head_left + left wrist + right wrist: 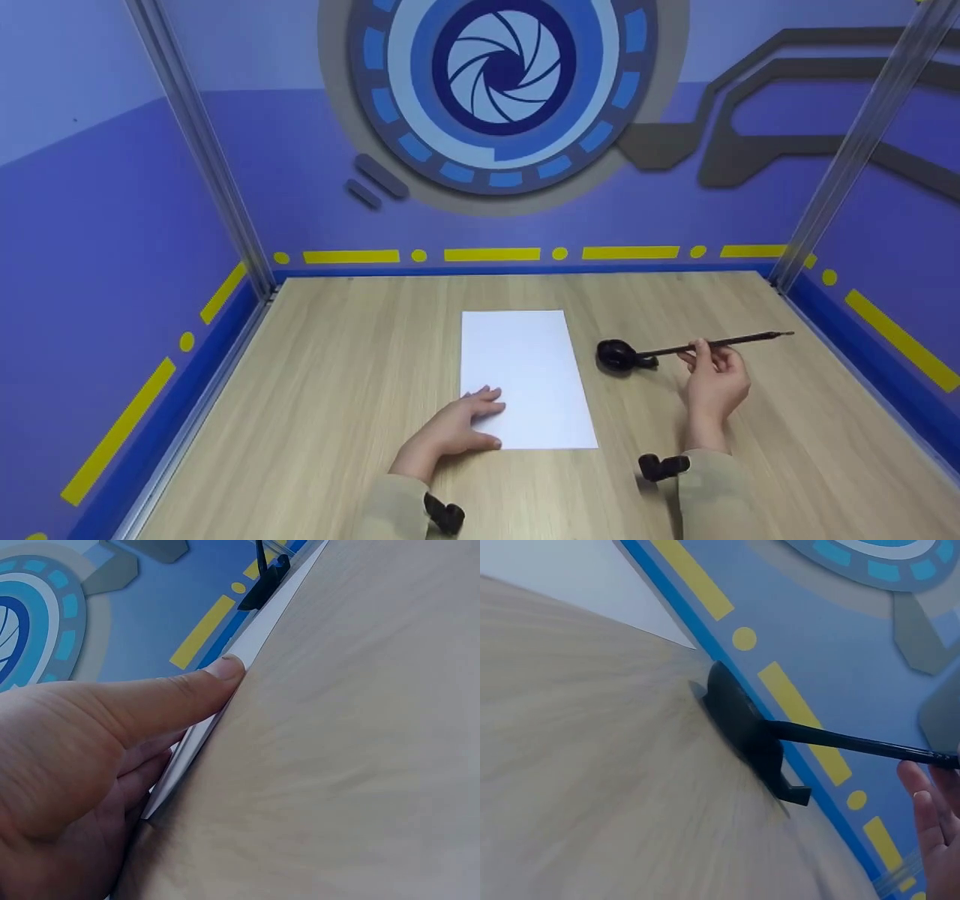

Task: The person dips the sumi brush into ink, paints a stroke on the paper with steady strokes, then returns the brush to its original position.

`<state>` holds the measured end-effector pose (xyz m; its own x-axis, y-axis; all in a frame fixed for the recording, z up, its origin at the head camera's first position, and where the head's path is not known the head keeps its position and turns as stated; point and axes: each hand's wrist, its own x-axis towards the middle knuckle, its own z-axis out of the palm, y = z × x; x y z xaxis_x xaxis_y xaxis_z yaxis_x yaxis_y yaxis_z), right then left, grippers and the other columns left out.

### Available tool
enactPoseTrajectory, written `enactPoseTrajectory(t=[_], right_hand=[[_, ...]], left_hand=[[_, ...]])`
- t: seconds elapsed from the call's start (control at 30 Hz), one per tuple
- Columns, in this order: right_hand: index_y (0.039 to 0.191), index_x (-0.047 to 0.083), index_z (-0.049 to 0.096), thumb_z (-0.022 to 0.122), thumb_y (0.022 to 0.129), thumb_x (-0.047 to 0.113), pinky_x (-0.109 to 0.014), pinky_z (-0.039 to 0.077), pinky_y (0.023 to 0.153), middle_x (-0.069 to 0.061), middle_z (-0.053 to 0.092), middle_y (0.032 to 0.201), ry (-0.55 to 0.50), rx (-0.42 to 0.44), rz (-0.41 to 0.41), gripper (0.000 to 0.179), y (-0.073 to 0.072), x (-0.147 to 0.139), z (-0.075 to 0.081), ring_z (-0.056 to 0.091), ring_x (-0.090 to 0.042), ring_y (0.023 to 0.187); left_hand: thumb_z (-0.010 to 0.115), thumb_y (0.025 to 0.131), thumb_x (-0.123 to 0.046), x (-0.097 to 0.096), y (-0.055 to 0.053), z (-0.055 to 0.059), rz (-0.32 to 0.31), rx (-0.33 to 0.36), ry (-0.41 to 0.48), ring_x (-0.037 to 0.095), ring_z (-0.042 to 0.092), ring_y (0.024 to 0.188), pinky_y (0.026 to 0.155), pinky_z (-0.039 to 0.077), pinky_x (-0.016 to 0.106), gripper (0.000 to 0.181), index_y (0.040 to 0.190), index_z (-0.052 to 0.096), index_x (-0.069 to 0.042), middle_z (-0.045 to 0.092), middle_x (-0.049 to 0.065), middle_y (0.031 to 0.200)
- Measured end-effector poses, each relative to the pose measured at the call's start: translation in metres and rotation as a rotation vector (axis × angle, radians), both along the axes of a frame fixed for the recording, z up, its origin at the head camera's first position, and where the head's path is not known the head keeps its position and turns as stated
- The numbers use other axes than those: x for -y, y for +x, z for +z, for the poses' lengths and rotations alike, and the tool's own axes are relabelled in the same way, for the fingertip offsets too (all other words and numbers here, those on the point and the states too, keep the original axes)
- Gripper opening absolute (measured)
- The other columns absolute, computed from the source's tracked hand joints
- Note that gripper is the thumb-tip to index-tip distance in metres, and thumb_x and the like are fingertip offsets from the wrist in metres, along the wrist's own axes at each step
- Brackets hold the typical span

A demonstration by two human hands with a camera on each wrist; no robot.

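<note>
A white sheet of paper (pixel 525 360) lies on the table. My left hand (pixel 461 424) rests on its lower left corner, fingers spread and thumb along the near edge; the left wrist view has the thumb (pixel 223 667) over the paper's edge. To the right of the sheet sits a small black ink dish (pixel 616 355) with a short handle. My right hand (pixel 716 382) pinches a slim dark calligraphy brush (pixel 750 340) around mid-shaft between thumb and fingers. The brush slants low over the table with its lower end in the dish, where its tip is hidden.
The wooden table (pixel 337 360) is bordered by blue and purple wall panels (pixel 240 172) at the back and sides. Metal posts (pixel 206 150) stand at the back corners. Black wrist mounts (pixel 664 467) are strapped over both sleeves.
</note>
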<state>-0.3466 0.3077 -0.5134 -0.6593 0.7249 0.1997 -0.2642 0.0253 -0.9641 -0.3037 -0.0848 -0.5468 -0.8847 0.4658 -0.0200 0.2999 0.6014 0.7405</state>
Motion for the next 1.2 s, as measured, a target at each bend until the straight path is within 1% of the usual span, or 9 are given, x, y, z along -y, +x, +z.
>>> enactPoseTrajectory(t=[0.13,0.2,0.27,0.4,0.57,0.8,0.87,1.0,1.2], right_hand=[[0.105,0.005,0.068,0.068,0.098,0.016,-0.01,0.059,0.062,0.023,0.073,0.077,0.026,-0.033,-0.01,0.013,-0.001,-0.002,0.004,0.073,0.004,0.065],[0.106,0.007,0.069,0.068,0.099,0.016,-0.01,0.059,0.065,0.024,0.073,0.079,0.056,-0.032,-0.004,0.012,-0.001,-0.002,0.005,0.073,0.005,0.068],[0.109,0.008,0.07,0.066,0.1,0.017,-0.01,0.059,0.067,0.025,0.073,0.081,0.092,-0.02,0.013,0.013,-0.001,-0.002,0.007,0.074,0.006,0.07],[0.118,0.003,0.07,0.064,0.101,0.016,-0.01,0.06,0.071,0.023,0.074,0.085,0.11,0.009,0.065,0.021,0.001,0.001,0.009,0.074,0.005,0.075],[0.123,0.001,0.068,0.063,0.101,0.012,-0.011,0.06,0.072,0.019,0.076,0.089,0.056,0.022,0.14,0.025,0.001,0.001,0.01,0.075,0.003,0.078],[0.117,0.006,0.067,0.06,0.101,0.007,-0.011,0.06,0.072,0.02,0.077,0.086,0.059,0.019,0.191,0.017,0.002,0.003,0.012,0.076,0.003,0.078],[0.116,0.007,0.067,0.059,0.101,0.004,-0.011,0.06,0.071,0.019,0.077,0.084,0.028,0.012,0.204,0.017,0.003,0.003,0.013,0.076,0.002,0.077],[0.115,0.007,0.067,0.056,0.098,-0.001,-0.009,0.059,0.068,0.017,0.078,0.082,0.003,0.012,0.206,0.021,0.006,0.002,0.017,0.076,0.001,0.075],[0.112,0.008,0.068,0.056,0.098,0.0,-0.007,0.057,0.069,0.018,0.077,0.082,0.057,-0.021,0.16,0.02,0.008,0.0,0.023,0.076,0.002,0.076]], left_hand=[[0.084,0.084,-0.021,0.0,0.0,0.0,0.006,0.005,-0.001,0.031,0.029,0.158,0.13,0.022,0.055,0.063,0.142,0.062,-0.01,0.044,0.003,0.164],[0.084,0.084,-0.021,0.0,0.001,0.0,0.006,0.004,-0.004,0.031,0.029,0.158,0.13,0.022,0.055,0.063,0.142,0.062,-0.01,0.044,0.003,0.164],[0.084,0.084,-0.021,0.0,0.0,-0.001,0.006,0.007,-0.004,0.031,0.029,0.158,0.13,0.022,0.054,0.062,0.142,0.062,-0.01,0.044,0.002,0.164],[0.083,0.085,-0.021,0.0,0.0,-0.001,0.003,0.002,-0.008,0.031,0.03,0.158,0.13,0.022,0.054,0.062,0.142,0.062,-0.01,0.044,0.002,0.164],[0.083,0.085,-0.022,0.0,0.0,-0.001,-0.003,-0.003,-0.011,0.03,0.03,0.158,0.13,0.022,0.054,0.063,0.143,0.061,-0.01,0.043,0.002,0.164],[0.083,0.085,-0.022,0.001,0.0,-0.001,-0.007,-0.003,0.001,0.032,0.029,0.158,0.13,0.022,0.055,0.063,0.142,0.061,-0.009,0.043,0.003,0.164],[0.083,0.085,-0.022,0.001,0.0,0.0,-0.005,-0.002,0.004,0.033,0.029,0.158,0.13,0.022,0.056,0.063,0.142,0.061,-0.009,0.043,0.003,0.164],[0.083,0.085,-0.022,0.0,0.0,0.0,0.002,0.003,0.004,0.033,0.029,0.158,0.13,0.021,0.056,0.063,0.142,0.061,-0.01,0.043,0.003,0.164],[0.084,0.084,-0.021,0.0,0.001,0.0,0.004,0.004,0.006,0.033,0.029,0.158,0.13,0.022,0.056,0.063,0.142,0.061,-0.009,0.043,0.003,0.164]])
